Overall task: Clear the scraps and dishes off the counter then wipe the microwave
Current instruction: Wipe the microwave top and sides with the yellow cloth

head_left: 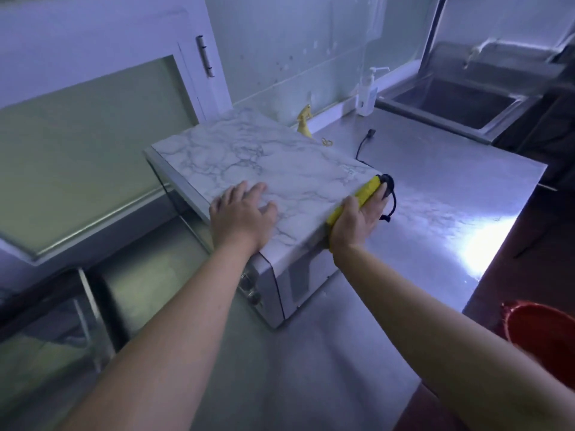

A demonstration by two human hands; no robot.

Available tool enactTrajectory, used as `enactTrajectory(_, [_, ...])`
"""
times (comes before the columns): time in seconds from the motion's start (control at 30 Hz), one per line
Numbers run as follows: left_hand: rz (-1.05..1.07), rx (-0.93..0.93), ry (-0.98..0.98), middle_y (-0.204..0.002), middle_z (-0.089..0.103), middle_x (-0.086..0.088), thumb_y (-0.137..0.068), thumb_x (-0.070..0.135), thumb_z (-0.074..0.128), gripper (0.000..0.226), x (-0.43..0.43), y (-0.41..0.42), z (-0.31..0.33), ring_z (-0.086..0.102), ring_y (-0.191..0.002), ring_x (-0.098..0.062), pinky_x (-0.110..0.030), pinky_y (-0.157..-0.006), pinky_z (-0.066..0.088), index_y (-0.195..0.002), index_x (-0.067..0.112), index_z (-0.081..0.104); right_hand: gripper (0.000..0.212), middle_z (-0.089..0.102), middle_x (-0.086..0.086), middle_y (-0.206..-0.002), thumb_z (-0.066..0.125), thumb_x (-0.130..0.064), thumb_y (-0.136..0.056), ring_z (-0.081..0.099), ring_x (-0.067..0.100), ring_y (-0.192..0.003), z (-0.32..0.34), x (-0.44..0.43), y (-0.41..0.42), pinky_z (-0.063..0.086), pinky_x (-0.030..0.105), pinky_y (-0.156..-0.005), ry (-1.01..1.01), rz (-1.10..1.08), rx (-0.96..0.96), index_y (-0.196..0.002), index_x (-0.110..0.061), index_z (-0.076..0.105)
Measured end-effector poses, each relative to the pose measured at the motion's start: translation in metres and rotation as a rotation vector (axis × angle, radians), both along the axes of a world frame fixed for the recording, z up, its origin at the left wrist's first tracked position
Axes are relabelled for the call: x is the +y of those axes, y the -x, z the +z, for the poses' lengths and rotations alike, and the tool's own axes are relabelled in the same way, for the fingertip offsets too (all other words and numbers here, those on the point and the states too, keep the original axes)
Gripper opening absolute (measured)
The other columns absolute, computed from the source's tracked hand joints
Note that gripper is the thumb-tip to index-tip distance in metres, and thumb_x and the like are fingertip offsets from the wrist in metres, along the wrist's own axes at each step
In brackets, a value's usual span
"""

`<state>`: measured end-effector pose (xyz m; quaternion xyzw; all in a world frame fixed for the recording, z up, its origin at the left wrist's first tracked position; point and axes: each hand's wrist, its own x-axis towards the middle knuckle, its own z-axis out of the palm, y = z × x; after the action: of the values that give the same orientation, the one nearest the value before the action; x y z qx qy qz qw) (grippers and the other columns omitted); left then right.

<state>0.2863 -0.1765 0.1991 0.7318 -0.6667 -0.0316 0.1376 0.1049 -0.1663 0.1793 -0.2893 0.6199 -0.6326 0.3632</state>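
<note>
The microwave stands on the steel counter, its top covered in a white marble pattern. My left hand rests flat on the near part of that top, fingers spread. My right hand presses a yellow sponge with a black edge and cord against the top's right edge; the fingers look mostly straight over it. A banana peel and a small yellow scrap lie on the counter behind the microwave.
A soap pump bottle stands by the wall near a steel sink at the back right. A black power cord trails over the counter. A red bucket sits low at the right. Steel shelving lies to the left.
</note>
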Motion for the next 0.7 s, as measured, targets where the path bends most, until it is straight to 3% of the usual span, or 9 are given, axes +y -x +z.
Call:
enactTrajectory(0.07, [-0.01,0.01,0.005,-0.162,0.028,0.005,-0.094,0.055,0.034,0.055,0.0,0.002,0.001,0.02,-0.149,-0.017,-0.043,-0.121,0.01,-0.147,0.041,0.039,0.08,0.003,-0.005,-0.169,0.039,-0.047,-0.088,0.002,0.014,-0.154,-0.012,0.003,-0.021,0.002,0.037,-0.12,-0.059,-0.074,-0.023,-0.16,-0.034,0.008])
enactTrajectory(0.23, [-0.019,0.028,0.014,-0.162,0.028,0.002,-0.094,0.054,0.033,0.056,-0.001,0.001,-0.002,0.019,-0.149,-0.019,-0.044,-0.121,0.009,-0.147,0.041,0.038,0.08,-0.008,-0.01,-0.168,0.035,-0.06,-0.088,-0.005,0.009,-0.153,-0.031,0.041,-0.065,-0.004,0.042,-0.124,-0.092,-0.061,0.002,-0.158,-0.042,0.002])
enactTrajectory(0.3, [-0.021,0.033,0.032,-0.162,0.028,0.002,-0.093,0.054,0.032,0.057,0.0,0.001,-0.002,0.019,-0.149,-0.019,-0.044,-0.121,0.009,-0.147,0.04,0.039,0.079,-0.012,-0.014,-0.167,0.034,-0.061,-0.087,-0.012,0.0,-0.15,-0.03,0.063,-0.092,-0.011,0.036,-0.123,-0.068,-0.032,-0.004,-0.157,-0.046,0.0])
enactTrajectory(0.4, [-0.036,0.036,0.046,-0.162,0.029,0.003,-0.093,0.055,0.03,0.058,-0.002,0.0,-0.005,0.018,-0.15,-0.019,-0.044,-0.121,0.008,-0.148,0.04,0.038,0.073,-0.016,-0.023,-0.163,0.038,-0.058,-0.089,-0.021,-0.019,-0.138,-0.039,0.093,-0.136,-0.015,0.016,-0.113,0.035,-0.018,-0.009,-0.15,-0.056,-0.002])
enactTrajectory(0.47, [-0.047,0.048,0.05,-0.162,0.029,0.003,-0.092,0.054,0.029,0.058,-0.002,0.0,-0.006,0.019,-0.149,-0.018,-0.044,-0.121,0.008,-0.147,0.04,0.039,0.075,-0.019,-0.021,-0.164,0.04,-0.057,-0.091,-0.021,-0.012,-0.144,-0.049,0.117,-0.163,-0.015,0.011,-0.112,0.104,-0.004,0.081,-0.151,-0.057,-0.006])
enactTrajectory(0.53, [-0.046,0.063,0.057,-0.161,0.03,0.003,-0.093,0.053,0.03,0.056,-0.002,-0.001,-0.007,0.019,-0.149,-0.017,-0.043,-0.121,0.008,-0.147,0.039,0.04,0.084,-0.019,-0.003,-0.166,0.045,-0.05,-0.092,-0.019,0.003,-0.151,-0.066,0.134,-0.184,-0.014,0.014,-0.116,0.174,0.021,0.225,-0.153,-0.051,-0.013])
enactTrajectory(0.57, [-0.043,0.077,0.059,-0.161,0.031,0.004,-0.094,0.051,0.031,0.055,-0.002,-0.002,-0.007,0.02,-0.149,-0.017,-0.042,-0.121,0.007,-0.147,0.039,0.041,0.089,-0.018,0.004,-0.164,0.047,-0.047,-0.091,-0.017,0.009,-0.152,-0.08,0.137,-0.19,-0.012,0.02,-0.12,0.201,0.02,0.316,-0.153,-0.048,-0.017])
enactTrajectory(0.63, [-0.04,0.101,0.068,-0.16,0.033,0.005,-0.094,0.048,0.033,0.053,-0.001,-0.002,-0.008,0.022,-0.148,-0.016,-0.041,-0.122,0.008,-0.146,0.038,0.043,0.091,-0.024,0.001,-0.163,0.048,-0.047,-0.093,-0.013,0.018,-0.153,-0.109,0.137,-0.194,-0.006,0.034,-0.124,0.25,-0.004,0.474,-0.154,-0.039,-0.02])
enactTrajectory(0.7, [-0.041,0.105,0.087,-0.157,0.037,0.005,-0.094,0.046,0.034,0.051,-0.004,-0.003,-0.006,0.025,-0.146,-0.017,-0.041,-0.122,0.011,-0.143,0.037,0.045,0.087,-0.017,-0.002,-0.165,0.047,-0.045,-0.095,-0.006,0.025,-0.153,-0.133,0.132,-0.196,0.002,0.042,-0.125,0.224,-0.05,0.473,-0.156,-0.037,-0.015])
